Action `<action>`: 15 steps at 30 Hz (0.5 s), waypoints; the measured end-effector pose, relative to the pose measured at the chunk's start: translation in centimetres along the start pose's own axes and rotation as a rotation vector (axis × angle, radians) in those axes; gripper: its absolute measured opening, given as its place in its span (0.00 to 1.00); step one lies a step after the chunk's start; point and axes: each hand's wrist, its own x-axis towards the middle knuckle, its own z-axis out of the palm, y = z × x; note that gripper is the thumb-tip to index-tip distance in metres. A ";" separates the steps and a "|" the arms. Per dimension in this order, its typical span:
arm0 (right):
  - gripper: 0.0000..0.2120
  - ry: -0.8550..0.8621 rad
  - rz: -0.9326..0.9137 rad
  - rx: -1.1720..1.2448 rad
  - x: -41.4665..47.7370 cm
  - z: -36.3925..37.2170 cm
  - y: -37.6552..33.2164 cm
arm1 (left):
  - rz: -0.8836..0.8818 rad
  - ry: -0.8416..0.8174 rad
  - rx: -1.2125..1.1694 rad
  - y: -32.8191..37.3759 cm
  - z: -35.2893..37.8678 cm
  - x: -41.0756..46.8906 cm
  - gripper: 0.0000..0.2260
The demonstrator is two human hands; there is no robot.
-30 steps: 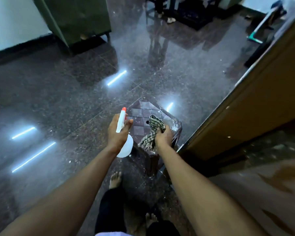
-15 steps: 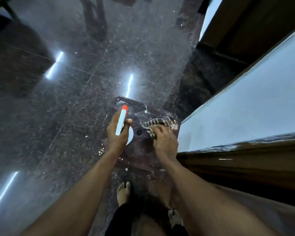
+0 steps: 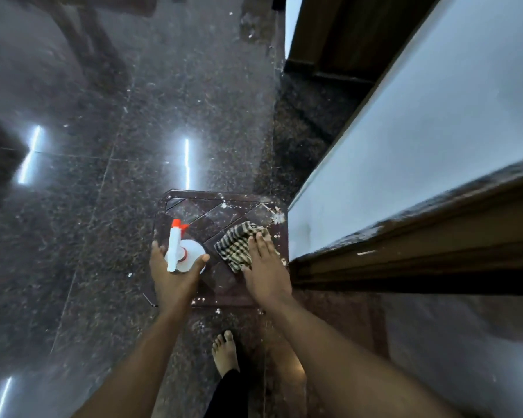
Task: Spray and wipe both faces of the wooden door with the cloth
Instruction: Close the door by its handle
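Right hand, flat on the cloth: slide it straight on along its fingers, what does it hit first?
The right hand would first push the dark-and-cream checked cloth lying under its fingertips, then cross the dark brown chequer-patterned stool top towards its far rim. Depth is unclear, so this is a rough call.

white spray bottle [image 3: 183, 255] beside flattened checked cloth [image 3: 233, 248].

From my remote station I log the person's visible parts as follows. Left hand [image 3: 172, 279] and right hand [image 3: 264, 267]: bare. Left forearm [image 3: 139, 357] and right forearm [image 3: 329, 351]: uncovered along their full visible length. Lower centre of the frame: one bare foot [image 3: 225, 351], toes distinct. Directly below it: a black trouser leg [image 3: 228, 393], which ends at the ankle.
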 end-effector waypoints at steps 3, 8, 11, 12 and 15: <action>0.33 0.132 0.015 0.047 -1.6 -2.9 0.7 | 0.020 0.016 0.105 0.3 0.6 -1.2 0.35; 0.31 0.273 0.005 0.094 -6.8 -7.4 3.7 | -0.117 -0.024 0.311 2.3 3.0 -5.0 0.38; 0.29 0.318 -0.002 0.115 -11.3 -9.7 5.9 | -0.001 -0.113 0.429 4.6 3.7 -8.8 0.30; 0.29 0.337 0.004 0.116 -13.3 -10.2 6.8 | 0.119 -0.155 0.467 5.3 3.8 -10.6 0.25; 0.27 0.415 0.066 0.117 -19.1 -11.2 9.3 | 0.413 -0.263 0.547 7.6 4.2 -15.7 0.21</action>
